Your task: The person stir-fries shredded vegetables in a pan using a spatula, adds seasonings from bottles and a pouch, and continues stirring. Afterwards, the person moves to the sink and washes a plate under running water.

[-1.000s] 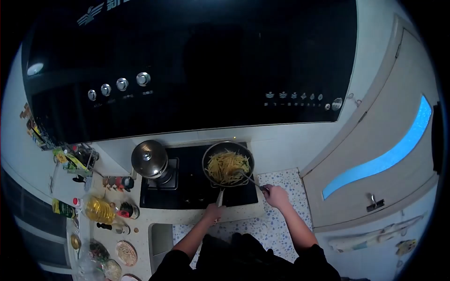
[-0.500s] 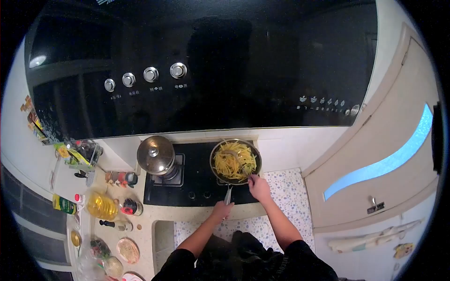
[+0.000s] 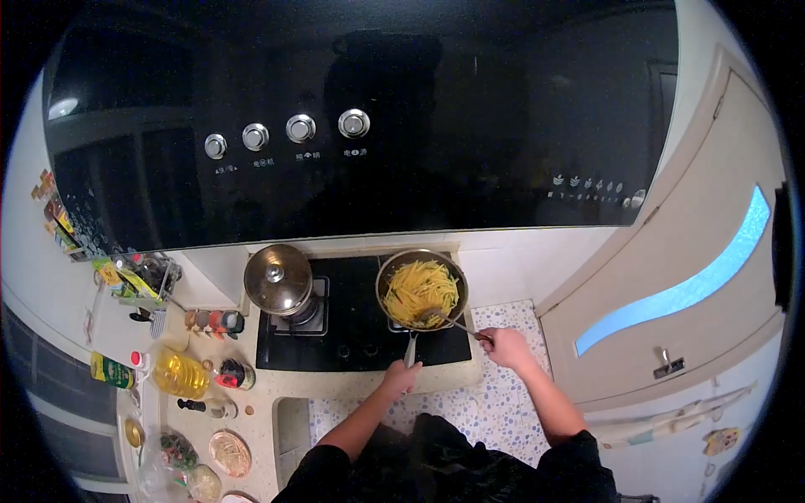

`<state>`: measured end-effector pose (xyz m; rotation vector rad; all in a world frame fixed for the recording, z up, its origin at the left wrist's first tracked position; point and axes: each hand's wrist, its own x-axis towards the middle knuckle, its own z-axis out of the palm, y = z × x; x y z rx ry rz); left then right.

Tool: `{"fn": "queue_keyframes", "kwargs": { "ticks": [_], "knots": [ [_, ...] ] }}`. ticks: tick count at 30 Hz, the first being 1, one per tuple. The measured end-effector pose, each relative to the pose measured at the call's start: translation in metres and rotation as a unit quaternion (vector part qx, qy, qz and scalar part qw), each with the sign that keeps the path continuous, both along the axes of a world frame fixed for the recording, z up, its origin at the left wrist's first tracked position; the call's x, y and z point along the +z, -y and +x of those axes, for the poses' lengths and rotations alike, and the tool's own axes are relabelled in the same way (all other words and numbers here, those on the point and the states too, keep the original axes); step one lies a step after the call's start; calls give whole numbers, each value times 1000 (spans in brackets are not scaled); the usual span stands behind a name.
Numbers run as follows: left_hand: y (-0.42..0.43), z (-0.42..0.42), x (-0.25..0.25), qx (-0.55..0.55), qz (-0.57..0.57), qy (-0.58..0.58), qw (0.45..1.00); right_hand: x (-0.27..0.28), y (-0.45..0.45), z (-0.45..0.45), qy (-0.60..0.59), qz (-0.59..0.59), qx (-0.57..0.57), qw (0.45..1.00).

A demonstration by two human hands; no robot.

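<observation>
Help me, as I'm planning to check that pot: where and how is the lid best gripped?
Probably by the round knob, pinched from above. The lid sits roughly level over the left burner, and the knob stands up alone at its centre, with nothing covering it.

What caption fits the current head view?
Left hand grips the pan handle; right hand works a utensil in yellow strips.

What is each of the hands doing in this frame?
Left hand: closed on the pan's handle.
Right hand: closed on the spatula.
</observation>
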<state>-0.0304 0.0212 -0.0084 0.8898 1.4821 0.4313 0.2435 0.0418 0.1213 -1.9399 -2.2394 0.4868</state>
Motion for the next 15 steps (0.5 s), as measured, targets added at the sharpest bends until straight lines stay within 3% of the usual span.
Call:
{"fn": "queue_keyframes", "kwargs": {
  "ticks": [2,9,12,15],
  "knots": [
    [-2,-1,-20,-1,0,22,1000,-32,-13,-14,-25,24,-14,999],
    [1,-2,-32,21,24,94,995,-54,-56,-65,-131,115,-99,980],
    [-2,-1,-33,30,-12,78,996,-70,-64,-79,-135,105,-82,982],
    [-2,-1,-42,26,3,94,995,-65,-41,-77,-35,85,-48,995]
  ]
}}
